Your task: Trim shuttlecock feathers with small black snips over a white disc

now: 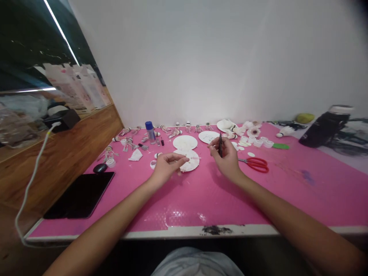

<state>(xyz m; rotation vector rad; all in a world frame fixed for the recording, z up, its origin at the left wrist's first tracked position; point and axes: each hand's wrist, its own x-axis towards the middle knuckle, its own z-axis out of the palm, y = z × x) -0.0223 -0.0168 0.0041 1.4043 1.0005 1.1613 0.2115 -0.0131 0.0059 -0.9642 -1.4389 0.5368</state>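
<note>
My left hand [167,164] rests on the pink table cover [201,195], fingers pinched together on something thin and pale I cannot make out, beside a white paper plate [192,163]. My right hand [225,155] is closed around a slim dark tool [220,145], held upright with its tip pointing up. Two more white plates [184,142] [209,136] lie just beyond the hands. Red-handled scissors [255,163] lie right of my right hand.
A blue-capped bottle [150,132], small figures made of feathers, shuttlecocks [284,132] and little white cups [263,142] line the back. A black tablet [82,194] and mouse [100,168] sit at left, a dark bottle [324,126] at right. A white cable [31,180] hangs over the wooden side.
</note>
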